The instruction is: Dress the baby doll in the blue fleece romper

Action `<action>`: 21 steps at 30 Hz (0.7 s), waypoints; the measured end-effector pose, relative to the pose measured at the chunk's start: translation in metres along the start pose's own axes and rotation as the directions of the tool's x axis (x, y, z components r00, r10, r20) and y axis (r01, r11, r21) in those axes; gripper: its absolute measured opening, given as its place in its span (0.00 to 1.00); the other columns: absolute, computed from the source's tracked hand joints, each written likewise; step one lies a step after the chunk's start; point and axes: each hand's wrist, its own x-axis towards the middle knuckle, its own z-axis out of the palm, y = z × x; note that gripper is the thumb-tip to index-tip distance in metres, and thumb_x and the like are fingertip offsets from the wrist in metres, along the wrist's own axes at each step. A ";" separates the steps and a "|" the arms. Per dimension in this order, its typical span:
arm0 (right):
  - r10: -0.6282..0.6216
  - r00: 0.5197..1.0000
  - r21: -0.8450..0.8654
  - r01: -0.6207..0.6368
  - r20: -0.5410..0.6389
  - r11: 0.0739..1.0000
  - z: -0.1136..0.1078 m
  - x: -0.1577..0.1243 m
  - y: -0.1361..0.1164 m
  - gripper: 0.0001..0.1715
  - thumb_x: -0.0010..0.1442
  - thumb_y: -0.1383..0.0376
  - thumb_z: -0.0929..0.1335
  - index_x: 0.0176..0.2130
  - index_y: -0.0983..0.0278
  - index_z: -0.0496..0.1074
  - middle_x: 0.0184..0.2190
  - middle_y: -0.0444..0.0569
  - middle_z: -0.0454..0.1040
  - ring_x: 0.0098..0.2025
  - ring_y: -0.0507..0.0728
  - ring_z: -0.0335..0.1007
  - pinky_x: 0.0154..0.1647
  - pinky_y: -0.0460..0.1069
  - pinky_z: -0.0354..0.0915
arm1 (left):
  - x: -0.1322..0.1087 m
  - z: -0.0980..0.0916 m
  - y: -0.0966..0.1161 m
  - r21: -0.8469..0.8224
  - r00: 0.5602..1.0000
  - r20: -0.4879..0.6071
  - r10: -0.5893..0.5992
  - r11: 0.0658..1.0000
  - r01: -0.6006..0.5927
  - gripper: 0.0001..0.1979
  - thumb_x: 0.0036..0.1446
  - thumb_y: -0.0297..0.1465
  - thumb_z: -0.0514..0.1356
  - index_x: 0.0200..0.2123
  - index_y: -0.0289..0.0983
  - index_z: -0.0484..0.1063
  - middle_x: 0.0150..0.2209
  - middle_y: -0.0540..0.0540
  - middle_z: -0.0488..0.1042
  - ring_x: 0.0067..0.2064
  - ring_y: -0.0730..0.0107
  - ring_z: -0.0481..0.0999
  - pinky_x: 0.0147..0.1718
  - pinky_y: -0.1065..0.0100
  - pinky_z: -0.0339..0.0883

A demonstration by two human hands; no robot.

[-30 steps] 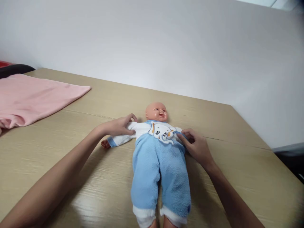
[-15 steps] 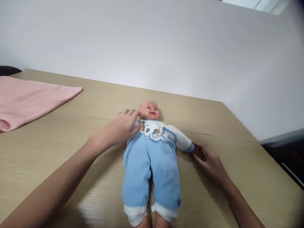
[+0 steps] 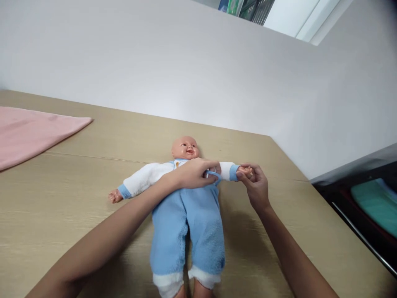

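Observation:
A baby doll (image 3: 187, 148) in a blue and white outfit lies on its back on the wooden table, both of its arms spread sideways. My left hand (image 3: 195, 174) crosses over its chest and hides most of the elephant picture there. Its thumb and fingers close on a thin blue strap (image 3: 214, 174) of the doll's outfit, near the upper sleeve. On the right, my right hand (image 3: 257, 186) pinches the doll's small hand (image 3: 245, 170), just past the blue cuff (image 3: 234, 172).
A pink cloth (image 3: 37, 132) lies spread on the table (image 3: 102, 236) at the left. Behind the table rises a white wall (image 3: 139, 62). A dark object with a green panel (image 3: 376, 203) stands beyond the right table edge.
My left hand has moved right from the doll's shoulder to the strap. My right hand has raised the doll's arm. The doll's other arm now shows, stretched out to the left. The view has shifted.

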 end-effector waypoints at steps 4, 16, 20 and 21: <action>0.004 0.995 0.075 -0.011 0.098 0.997 0.031 -0.006 0.003 0.31 0.47 0.53 0.85 0.42 0.57 0.71 0.33 0.41 0.78 0.34 0.55 0.76 0.35 0.49 0.75 | -0.005 -0.002 0.008 -0.184 0.995 -0.104 0.008 0.983 -0.027 0.07 0.58 0.27 0.62 0.41 0.39 0.76 0.31 0.52 0.72 0.31 0.69 0.70 0.33 0.67 0.60; -0.071 0.887 -0.068 0.115 0.456 0.991 0.038 -0.053 -0.010 0.14 0.71 0.51 0.72 0.47 0.56 0.82 0.52 0.52 0.74 0.55 0.63 0.74 0.60 0.57 0.73 | 0.002 0.004 0.001 -0.410 0.969 -0.091 -0.231 0.895 0.175 0.08 0.56 0.29 0.64 0.41 0.37 0.76 0.32 0.52 0.77 0.34 0.69 0.76 0.33 0.69 0.66; 0.185 0.949 0.228 -0.245 0.255 0.942 0.051 -0.059 -0.003 0.20 0.65 0.43 0.74 0.38 0.56 0.78 0.41 0.46 0.79 0.45 0.58 0.77 0.53 0.55 0.76 | 0.003 0.001 -0.007 -0.180 0.973 -0.155 -0.171 0.973 0.142 0.04 0.59 0.29 0.64 0.39 0.37 0.76 0.39 0.47 0.81 0.43 0.63 0.79 0.44 0.65 0.70; 0.259 0.943 0.299 -0.314 0.211 0.901 0.054 -0.059 0.002 0.22 0.62 0.41 0.76 0.38 0.55 0.77 0.39 0.44 0.79 0.41 0.57 0.77 0.49 0.54 0.77 | 0.003 -0.001 -0.007 -0.100 0.975 -0.143 -0.170 0.983 0.157 0.04 0.61 0.30 0.64 0.39 0.37 0.76 0.40 0.46 0.81 0.44 0.61 0.79 0.46 0.63 0.70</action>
